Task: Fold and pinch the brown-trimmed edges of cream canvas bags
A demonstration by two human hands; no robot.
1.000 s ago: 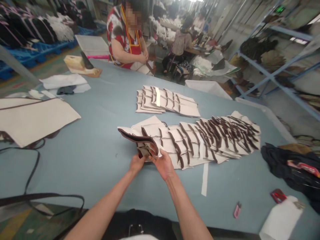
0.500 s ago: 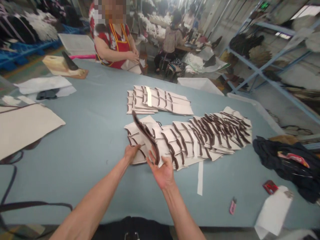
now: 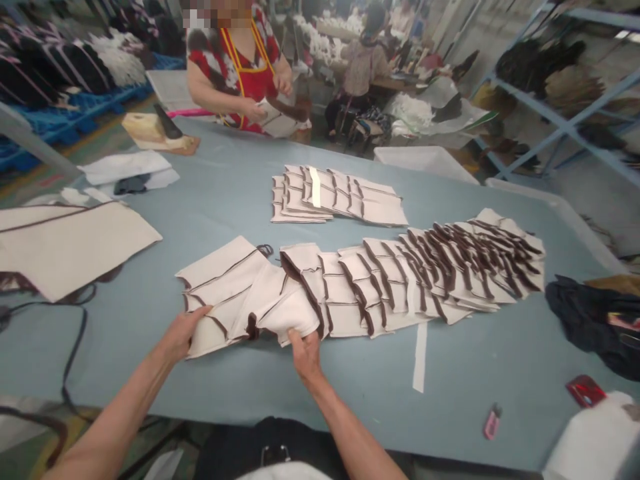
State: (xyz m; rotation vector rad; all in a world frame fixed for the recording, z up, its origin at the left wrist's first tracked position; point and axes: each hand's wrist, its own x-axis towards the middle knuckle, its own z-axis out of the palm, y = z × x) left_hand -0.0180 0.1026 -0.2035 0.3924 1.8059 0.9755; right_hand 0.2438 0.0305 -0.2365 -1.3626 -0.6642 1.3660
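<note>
Picture the desk (image 3: 225,180) as a clock, 12 on the far side. The left hand (image 3: 181,333) is down at 8, fingers clamped on the edge of a cream panel (image 3: 220,273) lying at 9, stiff-looking cloth with thin dark seams. At 6 the right hand (image 3: 305,350) has thumb and fingers pinched on the near edge of a second panel (image 3: 287,303), all rumpled and partly covering the first; can't see every fingertip on either hand. A row of overlapping pieces (image 3: 350,320) with fuzzy brown edging fans out to 3, shingled so tight that most faces are hidden. Flatter stack (image 3: 377,203) up around 12, pale strip (image 3: 315,188) across it. Towards 5 there's a little pink-handled tool (image 3: 493,423). The dark cloth (image 3: 585,320) by 3 has a coloured patch, print too blurry to read, and the shiny red thing (image 3: 585,391) at 4, honestly no clue
</note>
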